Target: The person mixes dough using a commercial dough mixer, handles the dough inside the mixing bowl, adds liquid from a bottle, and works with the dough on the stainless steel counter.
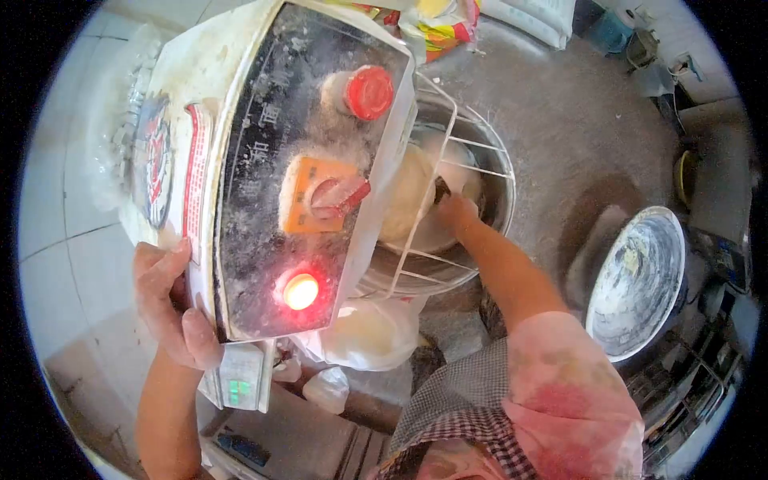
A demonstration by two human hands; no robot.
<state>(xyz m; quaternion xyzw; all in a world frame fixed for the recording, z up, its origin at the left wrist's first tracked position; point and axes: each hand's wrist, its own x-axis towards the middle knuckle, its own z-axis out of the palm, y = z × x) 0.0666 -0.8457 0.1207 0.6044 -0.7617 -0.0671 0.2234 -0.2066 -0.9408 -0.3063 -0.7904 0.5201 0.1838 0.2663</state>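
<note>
A dough mixer (320, 160) with a flour-dusted black control panel fills the left half of the head view. My left hand (170, 300) is curled against the lower left edge of its housing, fingers bent around the corner. On the panel are a red push button (370, 92), a red rotary knob (338, 198) on an orange plate and a glowing red lamp (301, 291). My right hand (457, 214) reaches into the metal mixing bowl (500, 210), closed around a small dark thing beside pale dough (404, 192). The fingertips are partly hidden.
A white wire guard (482, 165) spans the bowl. To the right stands a wide flour-smeared basin (638, 284). Below the mixer are a plastic bag (364, 332) and a scale with a green display (238, 392). Sacks (528, 18) lie at the top.
</note>
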